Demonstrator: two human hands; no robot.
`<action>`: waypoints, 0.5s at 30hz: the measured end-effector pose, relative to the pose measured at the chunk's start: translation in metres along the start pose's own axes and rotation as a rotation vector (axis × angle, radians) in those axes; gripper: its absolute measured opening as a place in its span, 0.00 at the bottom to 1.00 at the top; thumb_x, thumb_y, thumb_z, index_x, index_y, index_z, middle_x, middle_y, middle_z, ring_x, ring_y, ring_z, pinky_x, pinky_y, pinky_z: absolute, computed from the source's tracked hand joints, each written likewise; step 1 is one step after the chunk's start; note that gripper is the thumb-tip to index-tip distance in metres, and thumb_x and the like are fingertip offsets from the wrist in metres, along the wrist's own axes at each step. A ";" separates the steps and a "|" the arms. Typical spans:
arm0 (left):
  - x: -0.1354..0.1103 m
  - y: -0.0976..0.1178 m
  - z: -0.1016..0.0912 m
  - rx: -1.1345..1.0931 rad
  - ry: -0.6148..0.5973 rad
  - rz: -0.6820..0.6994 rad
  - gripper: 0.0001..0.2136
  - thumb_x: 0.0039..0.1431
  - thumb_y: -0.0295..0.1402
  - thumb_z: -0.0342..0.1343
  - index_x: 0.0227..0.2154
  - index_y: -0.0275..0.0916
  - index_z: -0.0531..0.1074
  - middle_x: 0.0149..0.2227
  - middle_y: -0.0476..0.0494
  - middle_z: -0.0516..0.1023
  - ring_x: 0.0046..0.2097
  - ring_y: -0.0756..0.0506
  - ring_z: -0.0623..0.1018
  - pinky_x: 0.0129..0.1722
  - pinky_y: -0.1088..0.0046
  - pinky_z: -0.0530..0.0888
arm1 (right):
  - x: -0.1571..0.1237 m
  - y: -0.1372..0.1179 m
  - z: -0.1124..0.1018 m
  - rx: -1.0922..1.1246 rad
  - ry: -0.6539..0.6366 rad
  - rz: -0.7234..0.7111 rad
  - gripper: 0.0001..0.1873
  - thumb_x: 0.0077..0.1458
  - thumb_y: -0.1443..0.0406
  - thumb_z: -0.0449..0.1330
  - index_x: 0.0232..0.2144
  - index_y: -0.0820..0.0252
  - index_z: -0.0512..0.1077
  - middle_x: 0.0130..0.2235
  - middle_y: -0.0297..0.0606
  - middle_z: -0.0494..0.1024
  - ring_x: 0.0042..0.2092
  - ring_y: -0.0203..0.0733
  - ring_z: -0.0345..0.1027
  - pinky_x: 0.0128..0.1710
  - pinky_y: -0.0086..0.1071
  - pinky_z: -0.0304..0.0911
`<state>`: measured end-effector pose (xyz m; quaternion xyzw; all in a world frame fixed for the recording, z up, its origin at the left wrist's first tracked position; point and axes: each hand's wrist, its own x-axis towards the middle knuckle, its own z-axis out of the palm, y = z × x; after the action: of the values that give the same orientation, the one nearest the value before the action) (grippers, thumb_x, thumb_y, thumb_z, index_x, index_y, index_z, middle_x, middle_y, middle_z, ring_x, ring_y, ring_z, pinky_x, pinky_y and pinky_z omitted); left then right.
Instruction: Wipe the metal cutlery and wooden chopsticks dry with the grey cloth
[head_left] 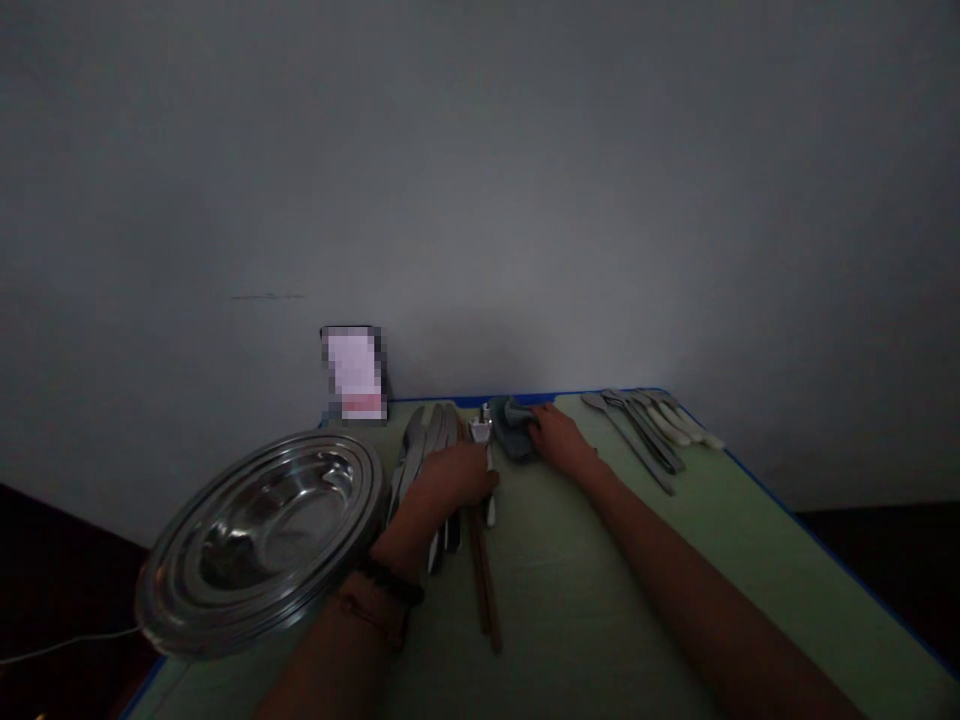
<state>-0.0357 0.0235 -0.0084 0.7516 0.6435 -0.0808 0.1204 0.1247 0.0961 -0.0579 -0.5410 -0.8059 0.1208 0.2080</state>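
My left hand (pixel 448 482) rests on a row of metal cutlery (pixel 424 440) at the back of the green table (pixel 600 590), its fingers curled round a white-handled utensil (pixel 484 432). My right hand (pixel 559 440) lies a little to the right, closed on a dark grey cloth (pixel 516 428) bunched near the table's far edge. Wooden chopsticks (pixel 485 580) stretch toward me under the left hand.
A stack of shiny steel plates (pixel 262 540) overhangs the table's left edge. More spoons and utensils (pixel 649 425) lie in a row at the back right. A blurred card (pixel 354 372) leans against the grey wall. The table has a blue rim (pixel 840 565).
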 end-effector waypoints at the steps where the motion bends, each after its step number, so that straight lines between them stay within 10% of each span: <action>1: 0.000 0.000 -0.001 -0.007 -0.011 0.004 0.18 0.52 0.37 0.48 0.41 0.31 0.73 0.42 0.27 0.76 0.44 0.34 0.76 0.38 0.61 0.72 | 0.000 0.002 0.003 0.034 0.043 0.013 0.18 0.56 0.68 0.45 0.46 0.70 0.67 0.46 0.52 0.71 0.48 0.46 0.64 0.49 0.35 0.55; 9: -0.014 -0.012 -0.036 -0.112 0.011 0.033 0.19 0.58 0.35 0.39 0.34 0.27 0.73 0.39 0.26 0.77 0.41 0.38 0.77 0.39 0.64 0.70 | 0.005 0.014 0.005 0.333 0.302 0.139 0.21 0.56 0.60 0.43 0.43 0.67 0.68 0.45 0.51 0.71 0.48 0.46 0.64 0.50 0.38 0.56; 15: -0.041 -0.018 -0.067 -0.266 0.023 0.089 0.18 0.60 0.36 0.35 0.35 0.33 0.69 0.26 0.42 0.77 0.23 0.50 0.74 0.25 0.76 0.68 | 0.008 0.013 -0.006 0.608 0.266 0.225 0.22 0.51 0.53 0.48 0.32 0.64 0.73 0.36 0.45 0.76 0.39 0.45 0.68 0.41 0.38 0.62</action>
<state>-0.0617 0.0068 0.0661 0.7578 0.6157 0.0195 0.2151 0.1359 0.1082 -0.0566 -0.5508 -0.6344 0.3058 0.4480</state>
